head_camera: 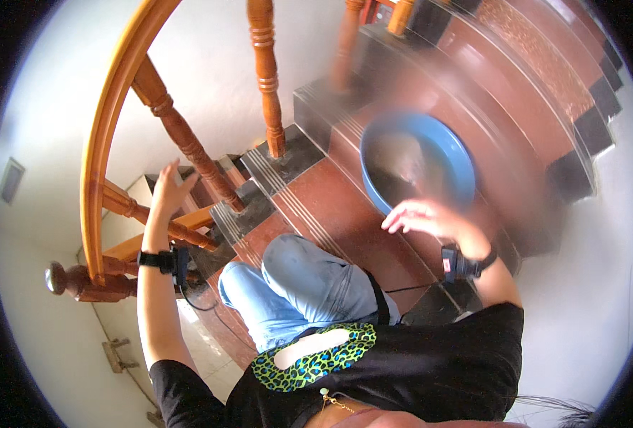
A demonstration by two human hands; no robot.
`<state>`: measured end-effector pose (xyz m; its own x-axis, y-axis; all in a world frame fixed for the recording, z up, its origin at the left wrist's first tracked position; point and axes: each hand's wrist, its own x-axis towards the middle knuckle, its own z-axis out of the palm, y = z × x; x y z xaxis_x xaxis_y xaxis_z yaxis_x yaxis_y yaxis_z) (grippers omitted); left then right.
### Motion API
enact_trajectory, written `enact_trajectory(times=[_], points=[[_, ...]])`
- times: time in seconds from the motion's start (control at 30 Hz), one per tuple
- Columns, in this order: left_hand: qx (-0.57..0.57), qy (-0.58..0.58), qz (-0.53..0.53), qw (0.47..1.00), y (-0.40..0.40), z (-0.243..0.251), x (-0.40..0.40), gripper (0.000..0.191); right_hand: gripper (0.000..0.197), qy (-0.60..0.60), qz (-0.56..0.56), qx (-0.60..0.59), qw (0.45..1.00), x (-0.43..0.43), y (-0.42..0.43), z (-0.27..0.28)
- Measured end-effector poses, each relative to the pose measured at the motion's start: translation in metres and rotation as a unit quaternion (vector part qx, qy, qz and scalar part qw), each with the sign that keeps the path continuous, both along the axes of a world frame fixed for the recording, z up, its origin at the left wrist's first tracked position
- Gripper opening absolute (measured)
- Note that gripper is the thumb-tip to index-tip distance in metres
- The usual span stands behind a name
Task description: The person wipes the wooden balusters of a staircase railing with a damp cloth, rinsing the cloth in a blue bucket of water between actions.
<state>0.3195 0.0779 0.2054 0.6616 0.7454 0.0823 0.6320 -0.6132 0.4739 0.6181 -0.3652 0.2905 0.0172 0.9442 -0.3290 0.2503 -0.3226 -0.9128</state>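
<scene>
My left hand (173,187) is raised with its fingers apart beside a turned wooden baluster (190,144) of the stair railing; it holds nothing that I can see. My right hand (423,216), fingers spread and slightly bent, hovers at the near rim of a blue plastic basin (458,155); whether it touches the rim is unclear. Murky water (397,160) fills part of the basin, and its contents are blurred. The basin stands on a red stair tread. Each wrist bears a black strapped device with a cable.
Red and black stone steps (327,198) climb towards the upper right along a white wall (579,299). A curved wooden handrail (94,160) and several balusters stand on the left. Below them is a lower floor with a small wooden stool (116,356). My bent knees (306,278) are over the steps.
</scene>
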Motion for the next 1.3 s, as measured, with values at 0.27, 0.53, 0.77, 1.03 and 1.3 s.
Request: enact_trajectory(times=[0.27, 0.53, 0.77, 1.03, 1.3], points=[[-0.061, -0.072, -0.037, 0.995, -0.040, -0.012, -0.042, 0.048, 0.029, -0.156, 0.262, -0.232, 0.924, -0.038, -0.060, -0.139], [-0.136, -0.028, -0.037, 0.990, -0.090, -0.045, -0.115, 0.032, 0.024, -0.178, 0.245, -0.360, 0.883, -0.027, -0.088, -0.215], [-0.261, -0.018, 0.027, 0.965, -0.104, -0.152, -0.217, 0.030, 0.021, -0.145, 0.193, -0.411, 0.879, 0.009, -0.071, -0.197], [-0.159, -0.004, 0.045, 0.986, -0.089, -0.160, -0.260, 0.012, 0.019, -0.067, 0.024, -0.435, 0.898, 0.067, -0.162, -0.056], [-0.154, -0.185, -0.095, 0.966, -0.164, -0.040, -0.076, 0.027, 0.005, -0.310, -0.246, -0.143, 0.907, 0.283, -0.229, 0.074]])
